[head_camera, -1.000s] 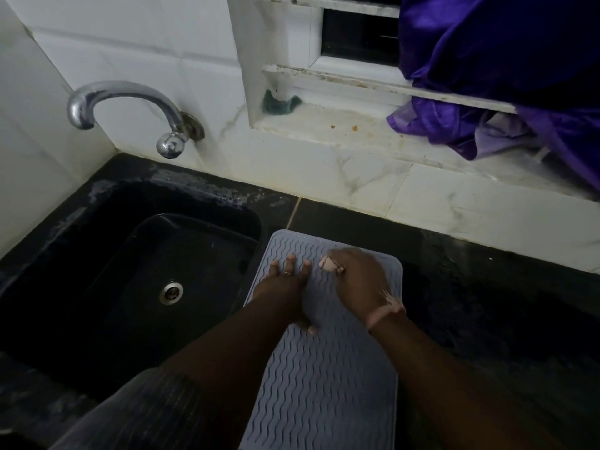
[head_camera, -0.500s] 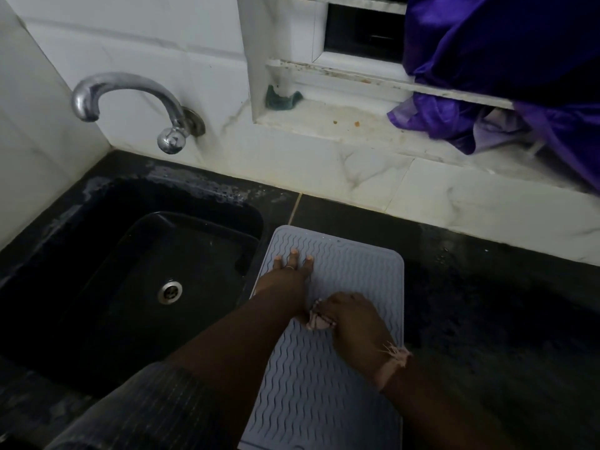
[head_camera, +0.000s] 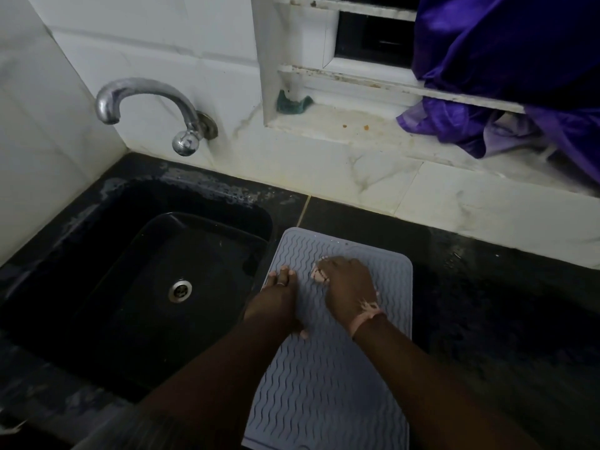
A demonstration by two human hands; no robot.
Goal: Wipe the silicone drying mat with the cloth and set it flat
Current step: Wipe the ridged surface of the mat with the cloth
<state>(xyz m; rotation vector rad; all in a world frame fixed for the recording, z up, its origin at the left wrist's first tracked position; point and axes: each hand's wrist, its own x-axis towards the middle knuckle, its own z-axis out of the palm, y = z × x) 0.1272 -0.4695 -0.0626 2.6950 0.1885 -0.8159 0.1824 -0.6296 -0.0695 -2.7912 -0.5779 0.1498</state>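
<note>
The grey silicone drying mat point(head_camera: 328, 378) lies flat on the dark table point(head_camera: 487, 319), just right of the black sink point(head_camera: 156, 287); its left edge runs along the sink rim and its near end is cut off by the lower frame edge. The left hand point(head_camera: 276, 297) rests on the mat's far left part, fingers straight and pressed down, a ring visible on one finger. The right hand point(head_camera: 349, 287) is curled, knuckles up, on the mat's far middle, just right of the left hand and apart from it. A small pale pink cloth point(head_camera: 319, 276) shows only as a scrap at the fingertips; the rest is hidden beneath the hand, so its size and shape cannot be made out. A pale band sits at the right wrist. Lighting over the table is poor, and its surface detail is hard to read. On the far wall a chrome tap point(head_camera: 146, 102) projects over the sink. Purple fabric point(head_camera: 506, 69) hangs at the window, far right, partly cut off by the frame.
</note>
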